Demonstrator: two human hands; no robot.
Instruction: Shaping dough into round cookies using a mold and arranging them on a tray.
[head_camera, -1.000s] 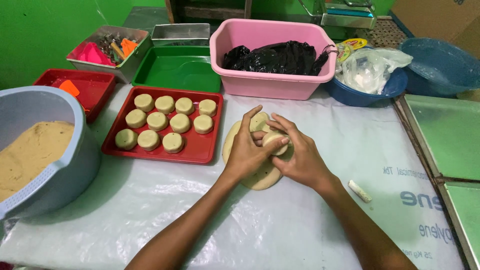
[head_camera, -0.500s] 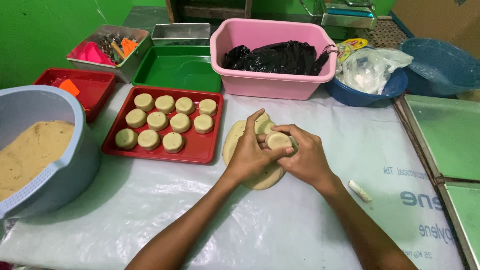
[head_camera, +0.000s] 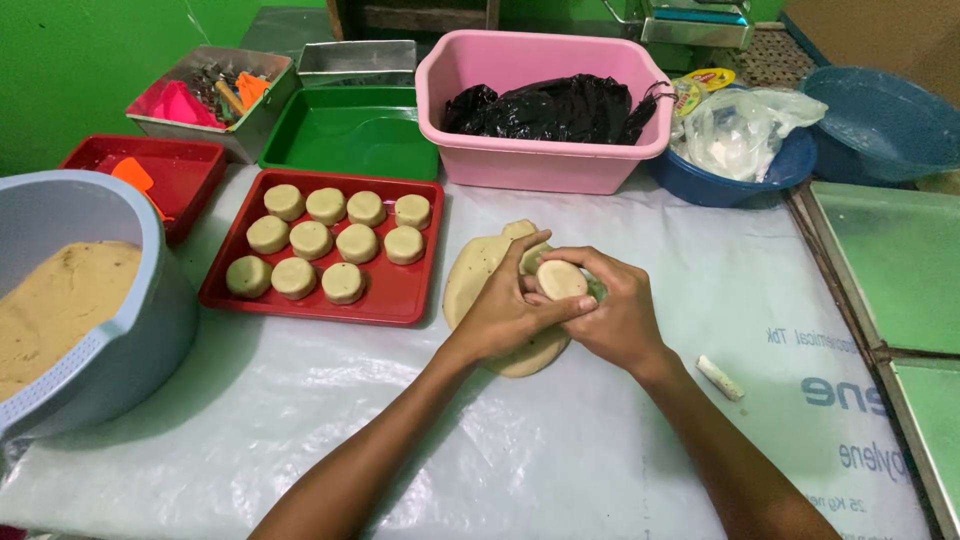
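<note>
Pressing together at the centre of the frame, the left hand (head_camera: 500, 315) and the right hand (head_camera: 612, 318) are both closed around a round dough disc (head_camera: 562, 279), whose pale flat top shows between the thumbs and curled fingers; a sliver of something green shows at the right hand's fingers, too hidden to tell what it is. Directly beneath the hands lies a flattened sheet of dough (head_camera: 478, 282), spread on the white plastic-covered table (head_camera: 560, 450). Just left of it sits a red tray (head_camera: 395, 292) holding eleven finished dough rounds (head_camera: 311, 240) in rows. Farther left, at the frame's edge, a grey-blue tub (head_camera: 120, 350) holds a mass of tan dough. Above the red tray stands an empty green tray (head_camera: 350, 135), and to its right a pink basin (head_camera: 540, 165) with a black plastic bag inside. Right of the hands, a small white stick-shaped piece (head_camera: 720, 377) lies on the plastic.
</note>
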